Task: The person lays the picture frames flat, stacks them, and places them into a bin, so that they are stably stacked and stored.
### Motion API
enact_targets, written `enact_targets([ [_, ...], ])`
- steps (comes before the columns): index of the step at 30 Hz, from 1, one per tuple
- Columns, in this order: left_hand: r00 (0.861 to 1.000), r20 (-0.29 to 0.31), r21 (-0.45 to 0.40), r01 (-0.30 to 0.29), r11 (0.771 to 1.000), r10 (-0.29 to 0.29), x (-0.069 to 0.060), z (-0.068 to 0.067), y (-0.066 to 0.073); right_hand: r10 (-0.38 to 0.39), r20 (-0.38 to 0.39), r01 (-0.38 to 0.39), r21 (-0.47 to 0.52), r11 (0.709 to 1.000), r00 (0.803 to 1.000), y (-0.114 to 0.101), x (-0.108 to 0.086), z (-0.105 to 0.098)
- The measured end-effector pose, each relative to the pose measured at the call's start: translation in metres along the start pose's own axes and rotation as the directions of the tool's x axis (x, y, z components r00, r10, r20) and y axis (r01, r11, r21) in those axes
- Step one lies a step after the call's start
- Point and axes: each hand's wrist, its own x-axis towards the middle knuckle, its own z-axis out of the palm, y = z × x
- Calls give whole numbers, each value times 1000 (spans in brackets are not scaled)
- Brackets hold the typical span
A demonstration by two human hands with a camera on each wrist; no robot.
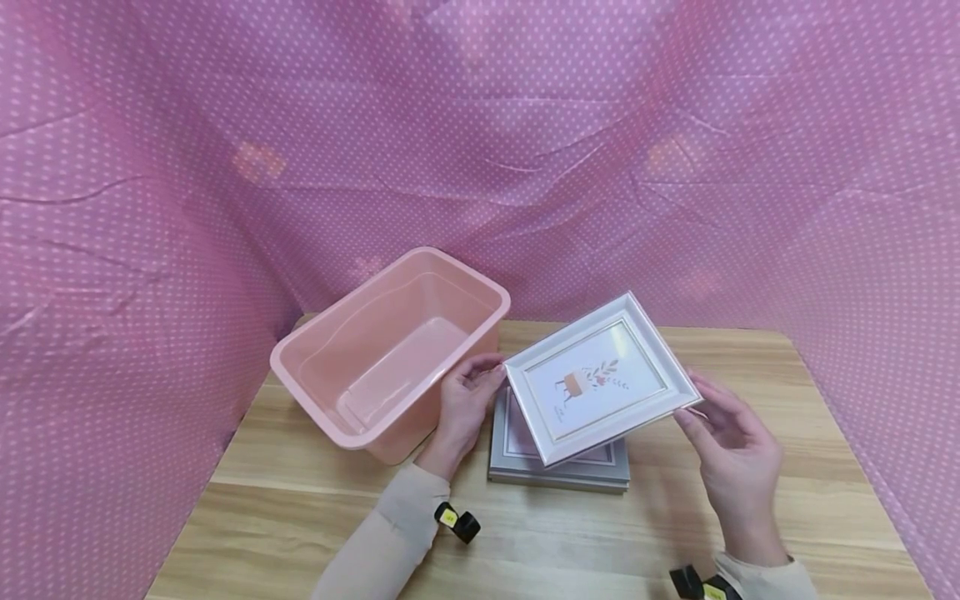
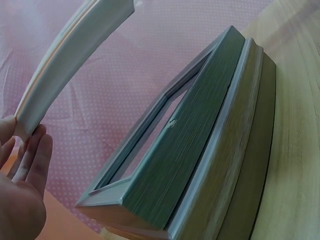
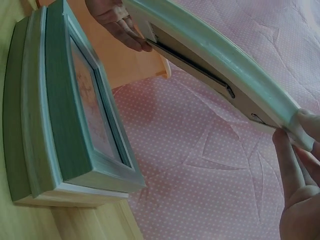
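Note:
A white picture frame with a plant-and-pot print is held tilted in the air between both hands. My left hand pinches its left corner between thumb and fingers, as the left wrist view also shows. At the opposite corner my right hand pinches it the same way. The right wrist view shows the back of the white frame, with a dark stand strip and a small hook. Below it lies a stack of picture frames, a grey one on top, partly hidden by the white frame.
A pink plastic bin stands on the wooden table left of the stack, close beside my left hand. Nothing shows inside it. Pink dotted cloth hangs behind the table and along both sides.

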Motion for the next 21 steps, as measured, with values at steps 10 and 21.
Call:
enact_targets([
  [10,998,-50,38,-26,999,28,0,2,2,-33,8,33,-78,996,999,2,-7,-1],
  [21,999,-47,97,-19,995,24,0,0,2,-17,-48,10,-133,991,999,1,-19,3],
])
